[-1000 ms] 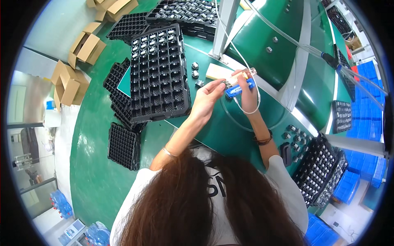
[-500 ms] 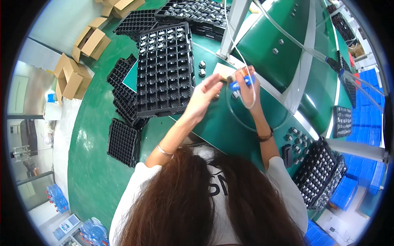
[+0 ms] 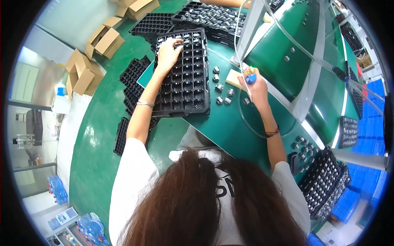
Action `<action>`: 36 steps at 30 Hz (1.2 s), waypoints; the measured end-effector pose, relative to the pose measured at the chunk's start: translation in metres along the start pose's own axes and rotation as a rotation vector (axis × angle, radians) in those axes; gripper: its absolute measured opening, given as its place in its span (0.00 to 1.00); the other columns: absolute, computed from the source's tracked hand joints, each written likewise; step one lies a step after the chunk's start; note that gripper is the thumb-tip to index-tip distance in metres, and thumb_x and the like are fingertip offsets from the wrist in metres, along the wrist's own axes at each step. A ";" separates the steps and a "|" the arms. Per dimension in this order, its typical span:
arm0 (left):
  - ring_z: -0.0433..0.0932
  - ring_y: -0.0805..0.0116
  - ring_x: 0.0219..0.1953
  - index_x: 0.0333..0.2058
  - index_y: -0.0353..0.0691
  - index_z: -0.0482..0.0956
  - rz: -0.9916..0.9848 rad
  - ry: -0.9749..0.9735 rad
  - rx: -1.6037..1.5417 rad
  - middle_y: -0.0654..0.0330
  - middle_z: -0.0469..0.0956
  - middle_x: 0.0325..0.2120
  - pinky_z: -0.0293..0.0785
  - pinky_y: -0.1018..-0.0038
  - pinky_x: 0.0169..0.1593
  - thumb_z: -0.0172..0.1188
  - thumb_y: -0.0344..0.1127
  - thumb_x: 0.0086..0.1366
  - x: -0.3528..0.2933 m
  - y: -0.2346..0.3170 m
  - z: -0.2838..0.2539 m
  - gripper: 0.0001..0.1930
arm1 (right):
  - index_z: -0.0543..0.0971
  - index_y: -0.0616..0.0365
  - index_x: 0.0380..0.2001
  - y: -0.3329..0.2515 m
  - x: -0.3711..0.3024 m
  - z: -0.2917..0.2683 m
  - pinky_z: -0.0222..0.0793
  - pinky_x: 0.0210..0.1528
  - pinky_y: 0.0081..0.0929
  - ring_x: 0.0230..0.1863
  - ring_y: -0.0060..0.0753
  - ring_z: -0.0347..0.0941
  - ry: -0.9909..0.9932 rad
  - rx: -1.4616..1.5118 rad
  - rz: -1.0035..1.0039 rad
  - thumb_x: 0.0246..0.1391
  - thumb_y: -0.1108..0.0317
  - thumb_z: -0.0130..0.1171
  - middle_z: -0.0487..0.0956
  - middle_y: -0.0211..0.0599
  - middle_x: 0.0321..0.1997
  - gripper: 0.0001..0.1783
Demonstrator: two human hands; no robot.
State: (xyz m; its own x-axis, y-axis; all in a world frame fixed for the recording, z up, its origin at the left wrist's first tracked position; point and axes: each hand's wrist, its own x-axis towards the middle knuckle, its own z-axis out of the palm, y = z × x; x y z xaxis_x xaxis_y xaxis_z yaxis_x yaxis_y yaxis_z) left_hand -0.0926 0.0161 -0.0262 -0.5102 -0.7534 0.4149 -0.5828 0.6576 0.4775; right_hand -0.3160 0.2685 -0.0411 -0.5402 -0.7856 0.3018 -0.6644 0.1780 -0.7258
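Observation:
My left hand (image 3: 169,55) reaches over the far rows of a large black compartment tray (image 3: 180,110), thumb and index finger bent toward each other. Whatever lies between those fingertips is too small to make out. Small metal parts (image 3: 186,42) sit in the tray's far pockets. Above the green table, my right hand (image 3: 257,90) is closed around a blue air gun (image 3: 250,78) with a brass-coloured end, joined to a thin hose. Beside it lies a pale yellow block (image 3: 234,78). Several loose metal fittings (image 3: 219,88) stand on the table between tray and right hand.
Another tray (image 3: 205,16) full of metal parts lies at the far side, near another person's forearm (image 3: 225,3). A metal post (image 3: 251,30) rises beside the green conveyor belt (image 3: 283,53). Filled trays (image 3: 324,180) stand at right; cardboard boxes (image 3: 84,76) at left.
My left hand has moved left and away from me, from beside the air gun to over the tray. My right hand keeps the air gun, now tilted differently. The view has shifted slightly.

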 end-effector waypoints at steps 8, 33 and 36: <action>0.79 0.63 0.32 0.30 0.38 0.80 -0.023 -0.247 0.040 0.57 0.79 0.27 0.73 0.71 0.38 0.63 0.33 0.50 0.025 -0.030 -0.006 0.08 | 0.63 0.54 0.44 0.016 -0.023 -0.058 0.58 0.27 0.20 0.24 0.21 0.57 -0.156 0.079 0.143 0.32 0.55 0.72 0.61 0.28 0.26 0.37; 0.74 0.77 0.42 0.51 0.35 0.69 -0.579 -0.606 -1.289 0.62 0.73 0.44 0.73 0.79 0.48 0.56 0.36 0.61 -0.129 0.107 -0.058 0.20 | 0.68 0.56 0.47 0.015 -0.002 -0.006 0.70 0.35 0.33 0.34 0.45 0.74 -0.074 0.022 -0.071 0.44 0.56 0.64 0.75 0.44 0.35 0.28; 0.74 0.73 0.43 0.52 0.33 0.67 -0.666 -0.634 -1.374 0.56 0.72 0.45 0.72 0.77 0.51 0.52 0.36 0.64 -0.139 0.107 -0.055 0.20 | 0.70 0.54 0.46 0.017 -0.001 -0.006 0.70 0.36 0.35 0.34 0.45 0.74 -0.190 -0.070 0.022 0.45 0.54 0.62 0.77 0.43 0.34 0.26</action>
State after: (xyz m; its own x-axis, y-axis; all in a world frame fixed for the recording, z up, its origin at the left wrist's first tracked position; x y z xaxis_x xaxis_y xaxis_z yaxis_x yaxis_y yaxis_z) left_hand -0.0496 0.1912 0.0099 -0.7773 -0.5373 -0.3272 -0.0072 -0.5126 0.8586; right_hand -0.3300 0.2756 -0.0505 -0.4525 -0.8774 0.1595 -0.6915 0.2323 -0.6840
